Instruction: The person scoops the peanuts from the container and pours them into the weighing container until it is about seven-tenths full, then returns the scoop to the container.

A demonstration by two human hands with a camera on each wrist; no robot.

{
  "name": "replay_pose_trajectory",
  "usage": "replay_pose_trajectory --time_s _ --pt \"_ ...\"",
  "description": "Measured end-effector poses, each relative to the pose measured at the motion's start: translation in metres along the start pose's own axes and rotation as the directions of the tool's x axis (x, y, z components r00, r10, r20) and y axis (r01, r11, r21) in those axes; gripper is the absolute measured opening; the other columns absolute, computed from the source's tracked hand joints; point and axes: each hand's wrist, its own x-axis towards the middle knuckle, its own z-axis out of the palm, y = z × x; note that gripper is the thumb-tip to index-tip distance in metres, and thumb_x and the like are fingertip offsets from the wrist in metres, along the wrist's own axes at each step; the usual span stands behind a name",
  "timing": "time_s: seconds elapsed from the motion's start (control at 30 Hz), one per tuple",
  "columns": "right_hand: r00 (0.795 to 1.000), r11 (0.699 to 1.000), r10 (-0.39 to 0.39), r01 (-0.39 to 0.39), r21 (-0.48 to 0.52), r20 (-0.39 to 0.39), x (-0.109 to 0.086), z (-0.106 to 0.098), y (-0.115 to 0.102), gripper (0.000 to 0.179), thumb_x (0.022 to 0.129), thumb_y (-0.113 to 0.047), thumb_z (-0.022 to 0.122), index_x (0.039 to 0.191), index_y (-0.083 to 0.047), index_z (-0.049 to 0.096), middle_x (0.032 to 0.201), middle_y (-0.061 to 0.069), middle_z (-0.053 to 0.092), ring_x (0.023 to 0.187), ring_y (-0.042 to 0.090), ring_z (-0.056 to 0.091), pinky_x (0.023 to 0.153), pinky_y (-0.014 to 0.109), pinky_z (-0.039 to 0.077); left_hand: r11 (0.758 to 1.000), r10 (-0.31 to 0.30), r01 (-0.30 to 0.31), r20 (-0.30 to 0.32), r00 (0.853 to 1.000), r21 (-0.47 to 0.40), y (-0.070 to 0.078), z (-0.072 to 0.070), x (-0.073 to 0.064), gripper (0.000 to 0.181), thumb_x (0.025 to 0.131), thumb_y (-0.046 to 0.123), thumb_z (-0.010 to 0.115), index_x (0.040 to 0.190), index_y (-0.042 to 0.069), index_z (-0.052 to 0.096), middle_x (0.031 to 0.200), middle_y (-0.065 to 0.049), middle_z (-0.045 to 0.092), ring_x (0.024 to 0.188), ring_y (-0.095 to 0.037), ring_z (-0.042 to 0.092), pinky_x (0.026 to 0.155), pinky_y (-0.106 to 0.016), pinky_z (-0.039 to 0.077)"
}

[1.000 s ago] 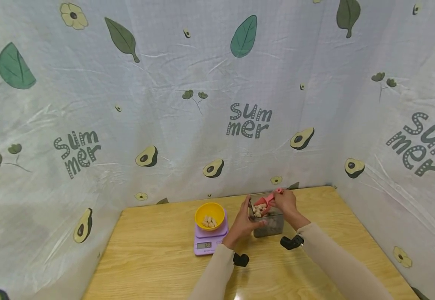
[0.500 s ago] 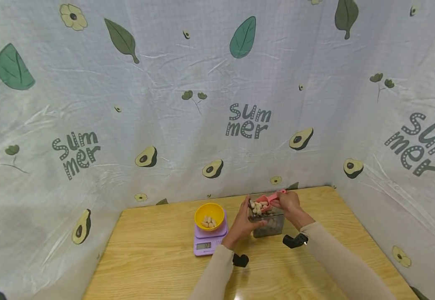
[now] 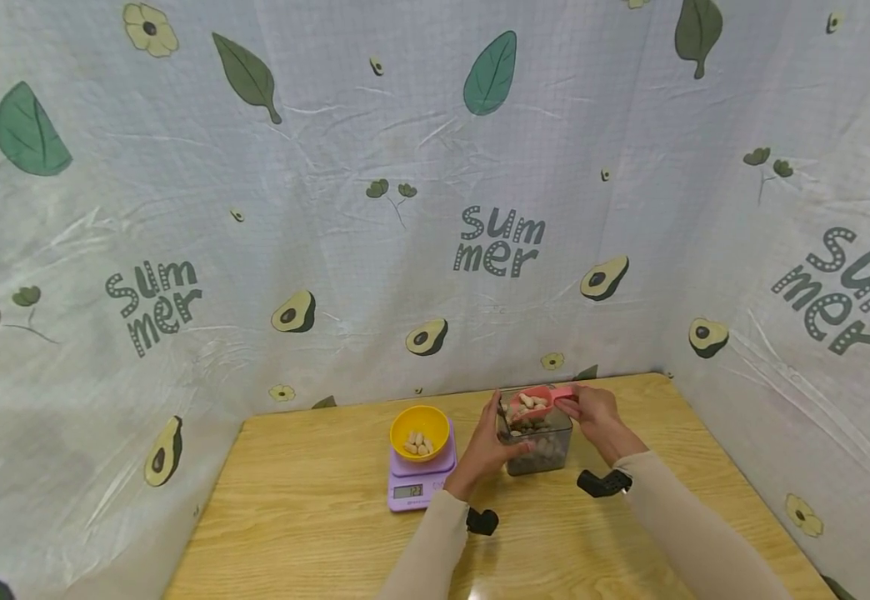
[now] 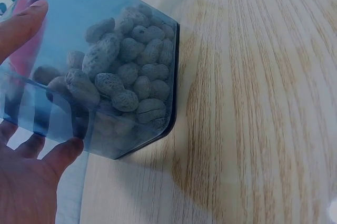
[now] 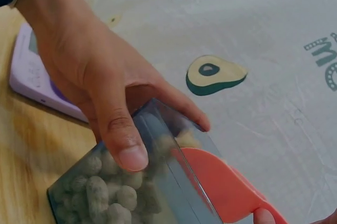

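A clear, grey-tinted plastic bin (image 3: 543, 450) of unshelled peanuts (image 4: 126, 71) stands on the table. My left hand (image 3: 486, 446) grips its left side, thumb on the near wall and fingers along the side wall, as the right wrist view shows. My right hand (image 3: 592, 412) holds a pink scoop (image 3: 532, 403) by its handle. Several peanuts lie in the scoop, which is at the bin's mouth. In the right wrist view the scoop (image 5: 218, 184) shows beside the bin's rim, and only fingertips of the right hand appear there.
Left of the bin, a yellow bowl (image 3: 420, 421) with several peanuts sits on a purple kitchen scale (image 3: 408, 475) with a small display. Behind the wooden table (image 3: 307, 500) hangs a printed white sheet (image 3: 360, 275). Black cameras are strapped at both wrists.
My right hand has moved right, and the scoop has levelled out from a steep tilt among the peanuts, now carrying some. My left hand has kept its grip on the bin.
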Motion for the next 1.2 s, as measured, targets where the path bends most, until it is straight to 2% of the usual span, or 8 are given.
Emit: replay_pose_trajectory --time_s 0.27,0.37,0.47,0.57,0.67,0.8,0.97,1.2 --pt "0.999 0.998 0.014 -0.017 0.061 0.038 -0.005 -0.007 -0.004 0.050 0.105 -0.007 0.037 0.151 0.007 0.026 0.076 0.002 0.065 0.070 0.008 0.072 0.083 0.025 0.059 1.000 -0.013 0.013 -0.007 1.000 0.000 0.000 -0.001 0.000 0.108 0.082 0.035 0.079 0.160 0.027 0.004 0.166 -0.008 0.012 0.150 -0.034 0.023 0.118 -0.057 0.028" --pt "0.998 0.997 0.002 -0.006 0.072 0.056 -0.008 -0.007 -0.007 0.050 0.105 -0.007 0.036 0.152 0.007 0.024 0.084 0.004 0.063 0.073 0.008 0.071 0.085 0.026 0.058 1.000 -0.023 0.023 -0.012 1.000 0.004 0.003 -0.003 -0.001 0.111 0.081 0.036 0.080 0.160 0.025 0.002 0.167 -0.009 0.011 0.151 -0.035 0.022 0.118 -0.058 0.027" --pt "0.998 0.996 -0.018 0.012 0.086 0.065 -0.013 -0.004 -0.014 0.049 0.105 -0.009 0.037 0.151 0.005 0.026 0.087 0.003 0.062 0.074 0.008 0.071 0.087 0.026 0.058 1.000 -0.009 0.009 -0.023 1.000 0.007 0.009 -0.008 -0.004 0.113 0.080 0.040 0.080 0.160 0.026 0.001 0.167 -0.010 0.010 0.150 -0.036 0.022 0.119 -0.058 0.026" --pt "0.997 0.994 -0.034 0.027 0.102 0.070 -0.018 0.000 -0.020 0.040 0.105 -0.012 0.039 0.143 0.001 0.037 0.085 0.001 0.063 0.076 0.007 0.072 0.089 0.026 0.057 0.999 0.029 -0.028 -0.037 0.999 0.036 0.018 -0.016 -0.009 0.115 0.079 0.050 0.078 0.160 0.026 0.000 0.167 -0.011 0.010 0.150 -0.036 0.024 0.118 -0.057 0.028" --pt "0.995 0.992 -0.050 0.040 0.123 0.084 -0.024 0.006 -0.025 0.026 0.105 -0.013 0.041 0.129 -0.003 0.046 0.086 0.001 0.064 0.078 0.008 0.072 0.091 0.028 0.056 0.995 0.071 -0.067 -0.064 0.995 0.070 0.027 -0.027 -0.016 0.116 0.077 0.059 0.075 0.160 0.023 0.002 0.166 -0.010 0.010 0.149 -0.038 0.025 0.117 -0.058 0.030" --pt "0.992 0.988 -0.073 0.058 0.146 0.104 -0.030 0.016 -0.027 0.019 0.105 -0.013 0.041 0.120 -0.004 0.048 0.089 0.003 0.063 0.079 0.009 0.072 0.091 0.029 0.056 0.993 0.077 -0.066 -0.111 0.991 0.098 0.035 -0.041 -0.027 0.114 0.077 0.065 0.071 0.160 0.026 0.003 0.167 -0.008 0.011 0.149 -0.038 0.026 0.114 -0.061 0.032" --pt "0.990 0.988 -0.065 0.046 0.149 0.123 -0.037 0.030 -0.026 0.020 0.106 -0.014 0.039 0.122 -0.006 0.048 0.090 0.002 0.064 0.080 0.009 0.073 0.089 0.027 0.057 0.995 0.070 -0.058 -0.150 0.986 0.085 0.035 -0.057 -0.040 0.109 0.079 0.061 0.073 0.158 0.036 0.003 0.167 -0.006 0.011 0.148 -0.038 0.028 0.113 -0.062 0.033" --pt "0.989 0.992 -0.042 0.024 0.126 0.140 -0.044 0.051 -0.019 0.030 0.106 -0.015 0.039 0.133 -0.002 0.045 0.088 0.001 0.064 0.077 0.008 0.072 0.089 0.027 0.057 0.991 0.114 -0.094 -0.221 0.969 0.099 0.030 -0.080 -0.060 0.104 0.083 0.043 0.076 0.159 0.033 0.006 0.166 -0.008 0.012 0.149 -0.040 0.024 0.115 -0.064 0.027"
